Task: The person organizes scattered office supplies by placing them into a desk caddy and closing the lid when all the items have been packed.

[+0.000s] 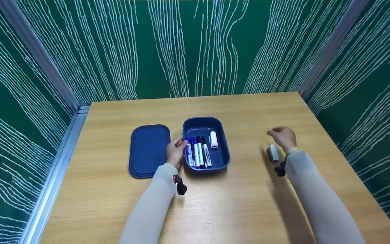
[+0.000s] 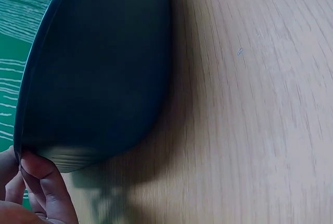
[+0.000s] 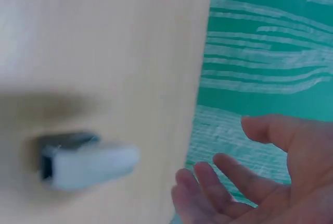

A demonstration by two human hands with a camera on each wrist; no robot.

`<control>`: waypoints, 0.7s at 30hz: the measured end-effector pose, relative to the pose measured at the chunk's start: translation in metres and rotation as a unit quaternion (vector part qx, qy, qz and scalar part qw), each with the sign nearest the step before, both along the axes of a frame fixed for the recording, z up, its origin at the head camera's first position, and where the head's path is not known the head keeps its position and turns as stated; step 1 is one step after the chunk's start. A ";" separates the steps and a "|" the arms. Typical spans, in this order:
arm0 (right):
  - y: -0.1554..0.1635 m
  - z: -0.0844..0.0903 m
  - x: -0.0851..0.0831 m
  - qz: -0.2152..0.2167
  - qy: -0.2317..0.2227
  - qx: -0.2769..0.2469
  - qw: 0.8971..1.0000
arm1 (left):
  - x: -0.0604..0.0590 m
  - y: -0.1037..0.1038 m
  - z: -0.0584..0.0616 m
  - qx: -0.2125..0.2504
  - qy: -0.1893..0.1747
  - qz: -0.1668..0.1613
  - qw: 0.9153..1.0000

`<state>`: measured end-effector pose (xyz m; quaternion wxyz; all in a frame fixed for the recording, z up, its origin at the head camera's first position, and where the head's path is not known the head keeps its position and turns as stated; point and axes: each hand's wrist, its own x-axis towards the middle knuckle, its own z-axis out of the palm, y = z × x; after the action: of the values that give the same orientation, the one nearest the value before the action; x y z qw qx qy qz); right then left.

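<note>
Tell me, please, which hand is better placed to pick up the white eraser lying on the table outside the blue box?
Probably the right hand: it hovers open just beside the eraser, holding nothing. The left hand grips the rim of the blue box.

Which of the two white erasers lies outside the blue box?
The eraser on the table beside the right hand; the other one lies inside the box.

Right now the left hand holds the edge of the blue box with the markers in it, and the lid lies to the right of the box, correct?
Not quite. The head view shows the lid lying left of the blue box, not right. The left hand does hold the box's edge, and the markers are inside.
</note>
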<state>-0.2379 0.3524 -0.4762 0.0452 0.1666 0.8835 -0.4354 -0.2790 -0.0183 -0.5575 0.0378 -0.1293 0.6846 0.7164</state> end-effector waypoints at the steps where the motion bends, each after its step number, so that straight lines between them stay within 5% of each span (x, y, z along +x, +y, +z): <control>1: 0.005 -0.002 0.003 0.002 -0.021 -0.007 1.000 | 0.000 0.000 0.001 -0.001 -0.002 -0.002 1.000; 8: 0.024 -0.017 0.011 0.031 -0.126 -0.036 0.991 | 0.000 -0.001 0.002 -0.005 -0.003 -0.003 1.000; 21: 0.034 -0.042 0.009 -0.026 -0.142 -0.076 0.987 | 0.000 0.000 0.002 -0.011 -0.010 -0.001 1.000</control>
<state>-0.2293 0.3866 -0.5181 0.1709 0.2457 0.8279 -0.4743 -0.2789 -0.0186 -0.5554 0.0437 -0.1358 0.6919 0.7077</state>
